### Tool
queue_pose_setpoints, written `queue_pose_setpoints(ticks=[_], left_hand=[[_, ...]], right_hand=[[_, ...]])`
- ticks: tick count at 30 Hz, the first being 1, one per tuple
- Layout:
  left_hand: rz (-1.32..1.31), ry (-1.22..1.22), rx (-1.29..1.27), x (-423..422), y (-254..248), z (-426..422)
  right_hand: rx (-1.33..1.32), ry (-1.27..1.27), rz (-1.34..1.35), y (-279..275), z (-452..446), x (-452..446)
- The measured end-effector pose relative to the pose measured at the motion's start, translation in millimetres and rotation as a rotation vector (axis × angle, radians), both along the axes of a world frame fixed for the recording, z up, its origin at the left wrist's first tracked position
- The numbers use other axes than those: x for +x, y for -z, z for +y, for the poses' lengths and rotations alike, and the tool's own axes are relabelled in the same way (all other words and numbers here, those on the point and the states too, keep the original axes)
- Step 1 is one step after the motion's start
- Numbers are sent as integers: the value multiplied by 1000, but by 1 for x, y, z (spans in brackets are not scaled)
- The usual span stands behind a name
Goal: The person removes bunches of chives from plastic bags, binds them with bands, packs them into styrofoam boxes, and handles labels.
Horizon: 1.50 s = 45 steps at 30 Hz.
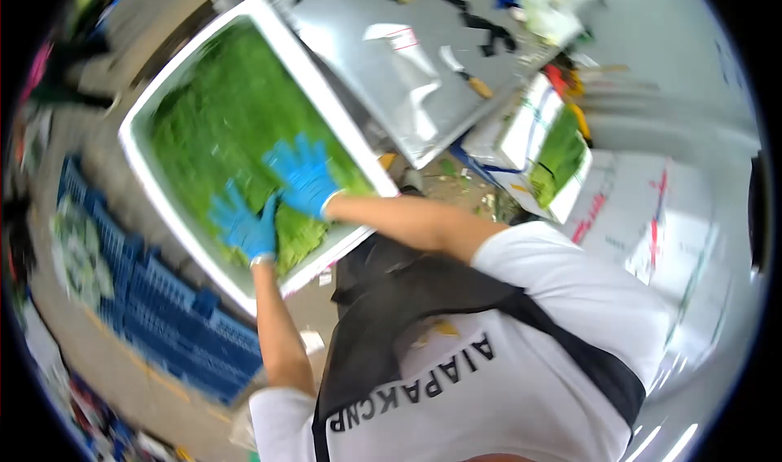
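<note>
A white foam box (318,95) stands in front of me, filled with leafy green vegetables (232,95) that look like lettuce. Both my hands wear blue gloves and rest on the greens near the box's closer end. My left hand (247,224) lies with fingers spread on the leaves, close to the left wall. Beside it, my right hand (301,175) is also flat on the greens, fingers apart. Neither hand grips anything. Motion blur softens the leaves, so single ones are hard to make out.
To the right of the box is a metal table (350,22) with a knife (466,72) and a white paper strip (415,83). Blue crates (163,291) sit on the floor at left. Another foam box with greens (560,156) and stacked white boxes (643,209) stand at right.
</note>
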<state>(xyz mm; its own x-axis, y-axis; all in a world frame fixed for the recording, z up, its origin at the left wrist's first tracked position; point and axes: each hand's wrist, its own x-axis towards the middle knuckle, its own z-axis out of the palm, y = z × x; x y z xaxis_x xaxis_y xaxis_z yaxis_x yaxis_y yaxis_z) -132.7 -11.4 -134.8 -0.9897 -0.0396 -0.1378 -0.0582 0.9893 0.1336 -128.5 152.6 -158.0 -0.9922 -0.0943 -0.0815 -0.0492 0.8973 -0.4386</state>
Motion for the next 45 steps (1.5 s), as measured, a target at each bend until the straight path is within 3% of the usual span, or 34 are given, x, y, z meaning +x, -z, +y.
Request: queue_pose_setpoints(ticks=[2, 6, 8, 10, 11, 13, 14, 16, 18, 19, 20, 22, 24, 26, 28, 29, 30, 31, 32, 33, 34, 35, 36, 40, 45], left_hand=[[16, 14, -38, 2, 11, -5], [55, 63, -164, 0, 21, -15], [110, 102, -66, -2, 24, -20], [3, 72, -36, -5, 9, -16], [27, 126, -13, -10, 20, -27], [-99, 76, -142, -12, 3, -18], [-173, -52, -201, -7, -39, 25], [79, 67, -208, -4, -29, 48], [179, 243, -192, -6, -13, 92], [101, 260, -208, 0, -14, 130], [290, 561, -704, -19, 98, 67], [-171, 46, -576, 0, 45, 162], [-249, 394, -885, -16, 72, 124], [-369, -4, -448, -22, 4, 170], [-278, -107, -622, -28, -25, 188], [-173, -137, -426, -27, -34, 191], [-34, -65, -376, -22, -38, 197], [23, -130, -120, -8, -39, 203], [60, -351, -195, 14, -71, 283], [138, -368, -163, 32, -77, 315], [223, -245, -348, 44, -47, 238], [10, -380, -261, 57, -75, 288], [-38, -408, -506, 74, -75, 289], [-236, -645, -666, 124, -114, 341], [-303, -706, -705, 180, -133, 311]], right_hand=[[32, 3, 61, 10, -9, 1], [-35, -49, -108, -21, 4, -1], [-117, -170, -264, -53, 32, -6], [-389, -178, -339, -66, 61, -6], [-431, -187, -249, -88, 87, 2], [-543, -177, -223, -124, 152, 18], [-602, -175, -213, -134, 187, 30], [-620, -6, -129, -121, 260, 60], [-882, 362, 19, -85, 338, 93], [-994, 542, -41, -88, 385, 104], [-1106, 719, -107, -91, 437, 113], [-1282, 937, 73, -52, 543, 130], [-1204, 1218, 216, -32, 651, 136], [-1209, 1354, 313, 11, 760, 148], [-1208, 1326, 526, 66, 855, 157], [-1164, 1330, 688, 90, 895, 151], [-741, 1292, 609, 153, 948, 153], [-137, 988, 483, 182, 988, 155], [490, 721, 516, 211, 1027, 157], [469, 676, 358, 221, 1051, 144], [405, 636, -59, 216, 1070, 127], [353, 642, -105, 232, 1099, 115], [306, 677, -96, 253, 1122, 109], [261, 774, -234, 339, 1198, 74], [296, 763, -342, 403, 1221, 57]])
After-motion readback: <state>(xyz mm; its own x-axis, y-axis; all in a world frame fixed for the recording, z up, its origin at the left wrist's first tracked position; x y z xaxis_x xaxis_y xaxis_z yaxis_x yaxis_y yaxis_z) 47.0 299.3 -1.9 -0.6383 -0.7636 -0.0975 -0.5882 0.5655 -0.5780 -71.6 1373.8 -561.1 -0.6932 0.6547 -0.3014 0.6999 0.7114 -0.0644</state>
